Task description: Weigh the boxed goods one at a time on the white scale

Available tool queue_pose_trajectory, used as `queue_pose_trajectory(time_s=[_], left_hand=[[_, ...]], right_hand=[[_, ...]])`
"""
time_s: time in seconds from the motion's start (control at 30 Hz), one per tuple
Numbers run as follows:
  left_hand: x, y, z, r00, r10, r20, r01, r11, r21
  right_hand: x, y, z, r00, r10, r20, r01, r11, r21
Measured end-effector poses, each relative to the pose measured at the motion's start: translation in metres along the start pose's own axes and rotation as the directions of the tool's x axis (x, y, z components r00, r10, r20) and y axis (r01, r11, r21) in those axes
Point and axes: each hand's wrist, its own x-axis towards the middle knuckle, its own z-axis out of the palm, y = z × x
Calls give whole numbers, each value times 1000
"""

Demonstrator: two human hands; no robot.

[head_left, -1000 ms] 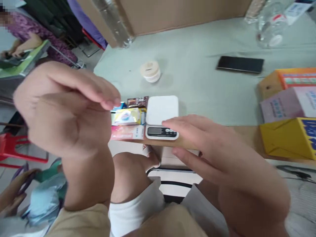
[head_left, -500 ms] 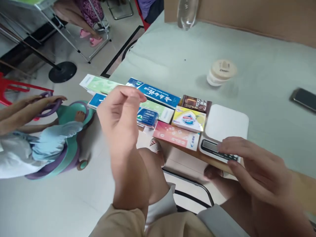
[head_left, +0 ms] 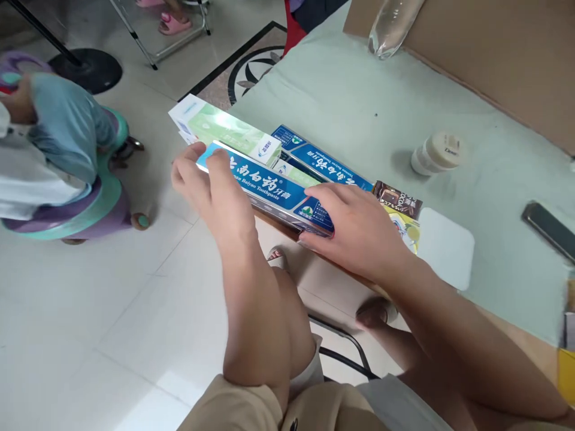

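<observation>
Head view: left hand and right hand clamp their grip on a blue toothpaste box at the near edge of the counter.

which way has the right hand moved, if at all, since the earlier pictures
Yes: the right hand moved left from the white scale to the nearer toothpaste box.

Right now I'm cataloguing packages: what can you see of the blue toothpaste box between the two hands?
The blue toothpaste box is long and slim, seemingly glossy cardboard, with white Chinese characters, smaller "Baiyao Toothpaste" lettering and a green emblem toward its right end. It is slantwise at the table's near edge, that printed face up, beside green-and-white boxes. The left hand holds its left end, the right hand its right; whether it rests on anything is unclear.
</observation>
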Motion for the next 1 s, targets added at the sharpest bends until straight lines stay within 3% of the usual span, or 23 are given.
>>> queue_pose_trajectory(time_s=[0.1, 0.2, 0.27, 0.33, 0.37, 0.43, 0.5, 0.53, 0.6, 0.67, 0.73, 0.77, 0.83, 0.93, 1.0], left_hand=[[9, 0, -2, 989, -143, 45, 145, 989, -35], [12, 6, -9, 965, -244, 98, 258, 949, -180], [5, 18, -16, 983, -145, 108, 172, 933, -315], [-13, 35, -21, 990, 95, 105, -41, 903, -429], [-24, 45, -21, 971, 215, 108, -138, 866, -480], [-52, 61, -18, 918, 347, 191, -190, 808, -558], [-82, 70, -8, 849, 373, 375, -121, 827, -549], [-98, 71, -1, 790, 367, 491, -82, 857, -509], [-129, 65, 15, 613, 373, 697, -73, 905, -419], [-160, 52, 31, 414, 374, 829, -111, 925, -362], [-189, 36, 44, 282, 373, 884, -156, 927, -342], [-202, 28, 50, 247, 377, 893, -170, 924, -343], [-224, 15, 60, 218, 396, 892, -188, 914, -360], [-244, 0, 71, 231, 396, 889, -228, 910, -346], [-251, -9, 76, 249, 331, 910, -275, 925, -261]], right_hand=[[4, -2, 8, 998, -6, 62, 5, 1000, 15], [-5, -1, 15, 992, -110, -56, 114, 992, 62], [-21, -2, 14, 960, -172, -220, 192, 979, 73], [-48, -2, 6, 913, -178, -368, 216, 974, 66], [-66, -1, 0, 893, -159, -422, 204, 977, 63], [-106, 5, -11, 860, -71, -505, 119, 991, 64], [-149, 18, -17, 810, 87, -579, -57, 996, 70], [-169, 28, -17, 768, 173, -616, -162, 984, 74], [-203, 53, -11, 651, 330, -684, -368, 925, 95], [-224, 81, 1, 530, 461, -711, -518, 840, 159], [-232, 107, 14, 446, 576, -684, -603, 759, 246], [-233, 118, 20, 424, 621, -660, -623, 729, 285], [-230, 132, 28, 415, 671, -615, -626, 701, 342], [-225, 139, 30, 456, 695, -556, -594, 703, 391], [-226, 139, 27, 496, 705, -507, -583, 703, 407]])
